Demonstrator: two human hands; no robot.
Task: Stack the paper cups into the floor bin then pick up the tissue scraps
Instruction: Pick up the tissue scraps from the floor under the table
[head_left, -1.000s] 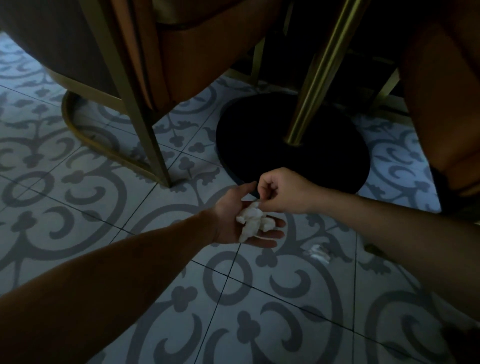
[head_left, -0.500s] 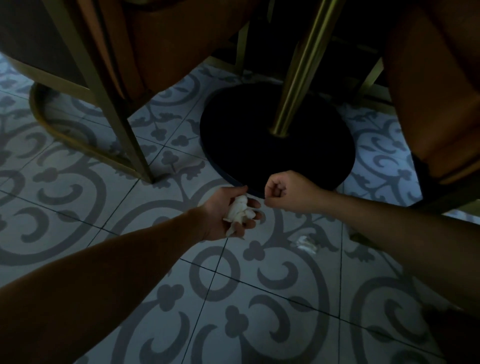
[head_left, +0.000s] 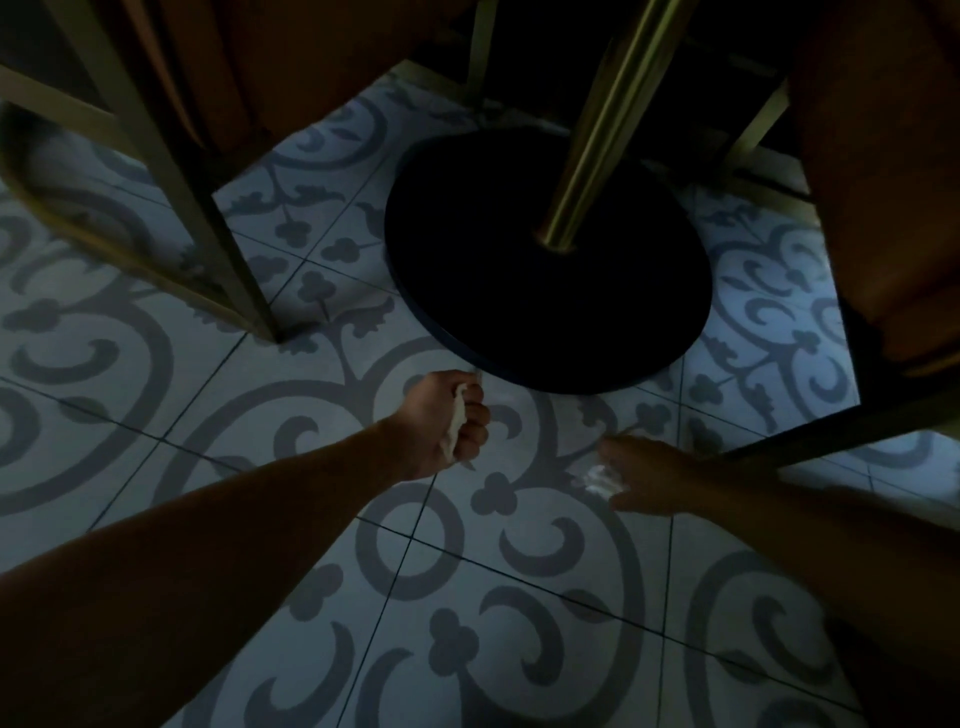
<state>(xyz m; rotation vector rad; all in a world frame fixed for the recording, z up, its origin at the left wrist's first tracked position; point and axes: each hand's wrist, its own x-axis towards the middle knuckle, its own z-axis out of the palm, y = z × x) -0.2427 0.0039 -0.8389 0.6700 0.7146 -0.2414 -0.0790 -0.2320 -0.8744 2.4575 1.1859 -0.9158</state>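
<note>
The left hand (head_left: 441, 423) is curled into a fist, its grip closed around a wad of white tissue (head_left: 454, 426) that shows between the fingers, held just above the patterned floor tiles (head_left: 519, 597). To its right, the right hand (head_left: 652, 480) reaches low over the floor with fingers spread wide, blurred, its fingertips right at a small white tissue scrap (head_left: 597, 475) lying on the tiles; whether they touch it cannot be told. Beyond both hands sits the round black table base (head_left: 545, 291) with its brass pole (head_left: 597, 130) rising from it. A chair leg (head_left: 208, 208) stands to the left of the base.
</note>
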